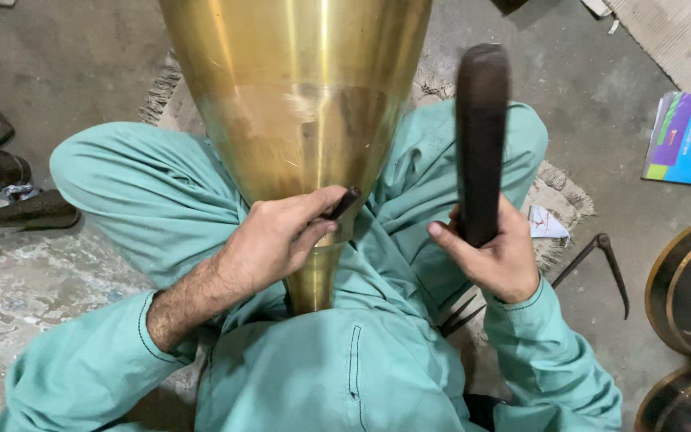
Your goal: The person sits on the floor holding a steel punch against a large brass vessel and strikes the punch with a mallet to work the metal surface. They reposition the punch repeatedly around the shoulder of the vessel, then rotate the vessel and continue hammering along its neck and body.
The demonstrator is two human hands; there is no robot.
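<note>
Head view: I log left hand (277,236) pinching a small dark punch (344,203) against the brass vessel (297,96), braced between knees; right hand (496,254) fist-closed around a dark mallet (481,136), raised.

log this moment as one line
left hand: presses thin dark tool on brass vessel | right hand: grips dark wooden mallet, raised
</note>
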